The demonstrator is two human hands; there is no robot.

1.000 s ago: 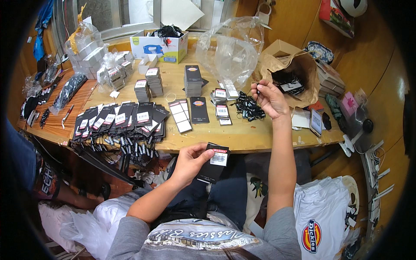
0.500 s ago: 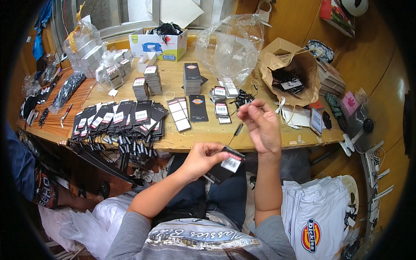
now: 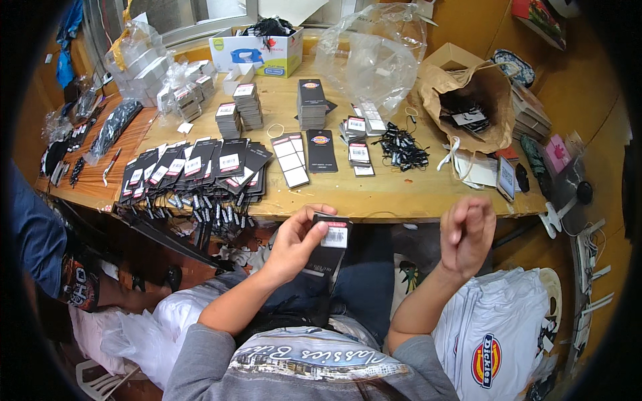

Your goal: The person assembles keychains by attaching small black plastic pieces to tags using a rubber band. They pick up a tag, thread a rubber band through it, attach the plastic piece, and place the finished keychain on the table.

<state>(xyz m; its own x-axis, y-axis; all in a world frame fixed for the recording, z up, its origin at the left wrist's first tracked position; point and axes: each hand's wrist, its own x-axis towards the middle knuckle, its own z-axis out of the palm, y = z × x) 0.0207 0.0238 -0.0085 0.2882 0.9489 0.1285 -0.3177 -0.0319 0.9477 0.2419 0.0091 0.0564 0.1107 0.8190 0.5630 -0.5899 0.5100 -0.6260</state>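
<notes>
My left hand (image 3: pixel 294 246) is closed on a black hang tag (image 3: pixel 326 256) above my lap, its thumb pressing beside the tag's white barcode sticker. Out to the right, past the table's front edge, my right hand (image 3: pixel 468 235) is raised with fingers curled together; whatever they may hold is too fine to see. Black tag strings (image 3: pixel 400 148) lie in a tangle on the table beyond. A spread pile of finished-looking black tags (image 3: pixel 231 160) with strings hanging over the edge lies to the left. Near the middle are a sheet of white stickers (image 3: pixel 289 160) and a single black tag (image 3: pixel 322 150).
Stacks of stickered cards (image 3: pixel 239 112) and black tags (image 3: pixel 311 107) stand farther back. Behind them are a carton (image 3: pixel 284 57) and a clear plastic bag (image 3: pixel 374 57). An open paper bag (image 3: pixel 438 100) and a phone-like screen (image 3: pixel 506 177) stand right. White shirts (image 3: pixel 508 314) lie low right; another person's leg (image 3: pixel 100 294) is at left.
My right hand has moved away to the right and lower, away from the tag. The string that stretched up from the tag no longer shows. My left hand still holds the tag.
</notes>
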